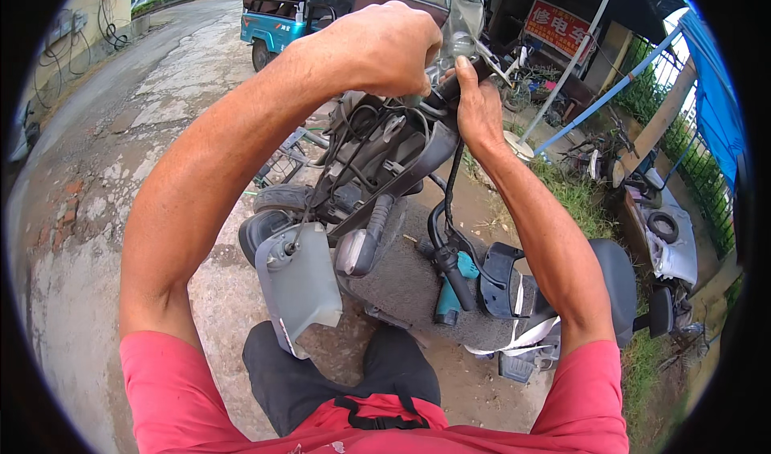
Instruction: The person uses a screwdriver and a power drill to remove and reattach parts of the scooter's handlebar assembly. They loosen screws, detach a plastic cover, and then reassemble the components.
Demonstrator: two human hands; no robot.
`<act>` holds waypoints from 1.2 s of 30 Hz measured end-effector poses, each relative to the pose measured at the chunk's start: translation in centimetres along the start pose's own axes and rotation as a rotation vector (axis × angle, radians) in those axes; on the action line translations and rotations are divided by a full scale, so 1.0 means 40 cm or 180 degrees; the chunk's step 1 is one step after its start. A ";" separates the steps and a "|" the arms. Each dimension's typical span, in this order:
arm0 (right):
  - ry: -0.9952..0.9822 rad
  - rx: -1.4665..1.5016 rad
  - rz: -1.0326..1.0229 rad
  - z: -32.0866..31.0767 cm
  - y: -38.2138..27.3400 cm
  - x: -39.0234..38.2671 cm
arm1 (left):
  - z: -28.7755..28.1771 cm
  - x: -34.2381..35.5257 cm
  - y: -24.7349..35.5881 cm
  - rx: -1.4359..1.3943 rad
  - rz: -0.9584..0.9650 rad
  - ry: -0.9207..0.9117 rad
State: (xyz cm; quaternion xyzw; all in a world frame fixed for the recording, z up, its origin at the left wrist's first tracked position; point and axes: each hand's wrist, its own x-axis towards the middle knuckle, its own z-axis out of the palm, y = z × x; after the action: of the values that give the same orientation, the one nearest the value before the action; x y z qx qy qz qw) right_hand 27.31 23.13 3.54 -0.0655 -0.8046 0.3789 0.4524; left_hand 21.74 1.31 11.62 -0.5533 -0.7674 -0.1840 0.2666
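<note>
My left hand (389, 48) is closed at the top of a partly dismantled electric scooter's front, its curled fingertips mostly hidden by the back of the hand. My right hand (479, 105) grips a dark plastic piece (450, 89) beside it, thumb raised along it. Below both hands are exposed cables and black body panels (377, 153). A translucent plastic piece (309, 273) with a metal fitting hangs lower left. A teal cordless tool (446, 300) lies on the grey footboard (401, 269), beside a black handlebar grip (456, 281) and near the black seat (610, 277).
A blue three-wheeled vehicle (271, 28) stands beyond on the cracked road (152, 109). A shelter with a red sign (558, 28), slanting poles and blue tarp (715, 109) is at the right, with grass, a tyre (662, 228) and clutter. Cables hang on the wall (56, 36) at far left.
</note>
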 end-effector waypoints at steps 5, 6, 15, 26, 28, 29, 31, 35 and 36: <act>-0.0278 0.0054 0.0099 -0.016 0.014 0.005 | -0.087 -0.005 0.026 0.0096 -0.0095 0.0587; -0.0330 0.0040 0.0122 -0.015 0.016 0.009 | -0.109 0.008 0.021 0.0004 -0.0183 0.0617; -0.0138 -0.0206 0.0049 -0.013 0.037 0.012 | -0.063 0.137 -0.001 -0.0531 0.0264 0.0992; -0.0134 -0.0062 -0.0040 0.005 0.017 0.000 | -0.011 0.306 -0.039 -0.0501 -0.0210 0.0498; 0.0159 -0.0151 -0.0185 0.006 0.044 0.001 | 0.034 0.358 -0.049 -0.0890 -0.0388 0.0436; 0.0290 -0.0161 -0.0274 0.014 0.053 0.003 | 0.061 0.379 -0.071 -0.1003 -0.0409 0.0403; 0.0159 -0.0177 -0.0191 0.013 0.059 0.010 | 0.108 0.400 -0.093 -0.1239 -0.0442 0.0344; -0.0068 -0.0135 -0.0014 0.009 0.040 0.001 | 0.186 0.416 -0.104 -0.1082 -0.0152 0.0320; -0.0045 -0.0095 -0.0079 0.017 0.027 -0.001 | 0.196 0.412 -0.117 -0.1225 -0.0211 0.0479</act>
State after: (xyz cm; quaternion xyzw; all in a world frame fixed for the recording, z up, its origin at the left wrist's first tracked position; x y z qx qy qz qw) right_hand 26.56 23.49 2.57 -0.0596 -0.8141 0.3617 0.4504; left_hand 11.66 16.72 15.58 -0.5531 -0.7138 -0.3767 0.2063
